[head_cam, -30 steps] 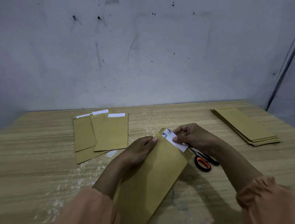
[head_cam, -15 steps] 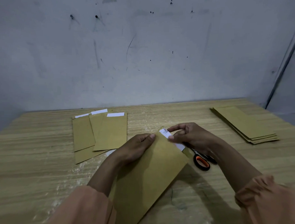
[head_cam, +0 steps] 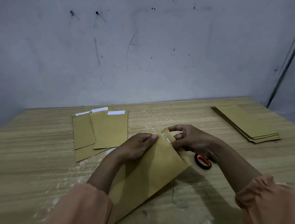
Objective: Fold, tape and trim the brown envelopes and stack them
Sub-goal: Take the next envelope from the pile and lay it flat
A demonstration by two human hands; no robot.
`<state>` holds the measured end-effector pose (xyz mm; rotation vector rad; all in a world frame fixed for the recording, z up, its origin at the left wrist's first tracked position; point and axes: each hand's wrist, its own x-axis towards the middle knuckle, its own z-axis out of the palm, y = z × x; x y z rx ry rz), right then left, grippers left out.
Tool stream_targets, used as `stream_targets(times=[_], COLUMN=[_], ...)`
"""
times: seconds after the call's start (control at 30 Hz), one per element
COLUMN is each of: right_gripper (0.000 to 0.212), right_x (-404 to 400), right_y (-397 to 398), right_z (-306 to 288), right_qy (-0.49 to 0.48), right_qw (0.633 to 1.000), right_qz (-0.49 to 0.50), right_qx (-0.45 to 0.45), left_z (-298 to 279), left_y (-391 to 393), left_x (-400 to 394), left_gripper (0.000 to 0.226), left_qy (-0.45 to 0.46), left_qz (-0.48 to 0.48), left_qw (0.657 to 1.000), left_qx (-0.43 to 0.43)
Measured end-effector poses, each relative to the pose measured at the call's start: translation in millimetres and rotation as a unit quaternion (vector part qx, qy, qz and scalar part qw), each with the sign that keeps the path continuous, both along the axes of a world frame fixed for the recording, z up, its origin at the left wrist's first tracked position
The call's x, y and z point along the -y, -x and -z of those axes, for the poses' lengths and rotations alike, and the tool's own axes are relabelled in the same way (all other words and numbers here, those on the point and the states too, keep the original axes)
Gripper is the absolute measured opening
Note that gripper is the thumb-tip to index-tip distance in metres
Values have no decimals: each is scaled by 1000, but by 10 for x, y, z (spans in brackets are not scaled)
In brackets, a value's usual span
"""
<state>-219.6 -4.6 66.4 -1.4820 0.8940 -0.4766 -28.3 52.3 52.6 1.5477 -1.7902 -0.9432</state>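
Both hands work one flat brown paper envelope (head_cam: pixel 151 171) beside the orange-handled scissors (head_cam: pixel 203 161): my left hand (head_cam: pixel 138 145) pinches its corner steady while my right hand (head_cam: pixel 191 141) pinches the flap to fold it.

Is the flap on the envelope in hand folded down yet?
Partly folded. The flap bends over the envelope, white strip still peeking out, right hand pinching it.
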Motion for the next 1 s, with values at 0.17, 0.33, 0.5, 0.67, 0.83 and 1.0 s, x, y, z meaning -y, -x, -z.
stream_targets(times=[0.17,0.33,0.5,0.67,0.83,1.0], right_gripper=[40,31,34,30,34,32], right_x=[8,13,52,59,78,86], right_y=[-43,-10,-41,-78,-59,-95], right_z=[30,24,45,52,51,84], right_qy=[34,-1,17,18,-2,11], right_qw=[999,1000,1000,999,1000,999], right_qz=[21,15,19,28,25,25], right_qx=[-22,9,-2,7,13,-18], left_z=[7,-2,6,7,7,-11], left_y=[33,44,59,98,77,120], left_x=[34,67,77,99,92,87], left_gripper=[38,39,40,43,36,33], left_qy=[-6,-4,-1,0,3,11], left_qz=[7,-7,-11,-2,-1,-4], left_qw=[1000,1000,1000,1000,1000,1000], left_qx=[4,15,8,-24,-18,-28])
